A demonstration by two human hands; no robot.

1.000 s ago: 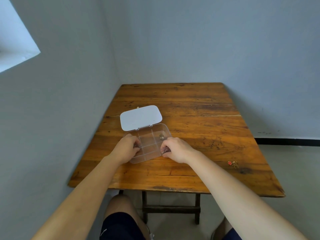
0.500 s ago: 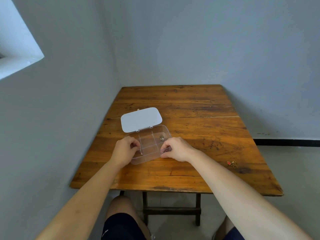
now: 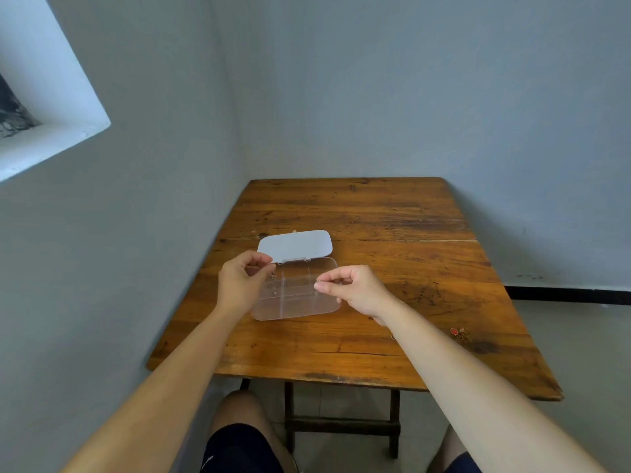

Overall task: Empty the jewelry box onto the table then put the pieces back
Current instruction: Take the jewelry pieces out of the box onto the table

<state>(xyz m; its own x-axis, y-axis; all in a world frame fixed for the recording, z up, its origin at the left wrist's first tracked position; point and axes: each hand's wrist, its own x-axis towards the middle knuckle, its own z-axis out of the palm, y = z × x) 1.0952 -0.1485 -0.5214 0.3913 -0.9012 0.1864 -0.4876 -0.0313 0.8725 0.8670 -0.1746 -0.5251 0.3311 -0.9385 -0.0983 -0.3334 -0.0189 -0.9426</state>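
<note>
Jewelry box (image 3: pixel 296 293) is lying open on the surface (image 3: pixel 392 264); left hand (image 3: pixel 243 285) and right hand (image 3: pixel 355 288) are each pinching a small piece above it, red pieces (image 3: pixel 459 333) lying apart.

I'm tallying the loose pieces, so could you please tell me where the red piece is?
The red piece lies on the table near its right edge, beside a small gold piece, right of the right forearm.

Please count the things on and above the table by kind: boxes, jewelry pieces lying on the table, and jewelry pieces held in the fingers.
Boxes: 1, the clear box with its lid open
Pieces on the table: 2, red piece and gold piece
Pieces held: 2, one per hand, left hand and right hand
Total: 5
</note>
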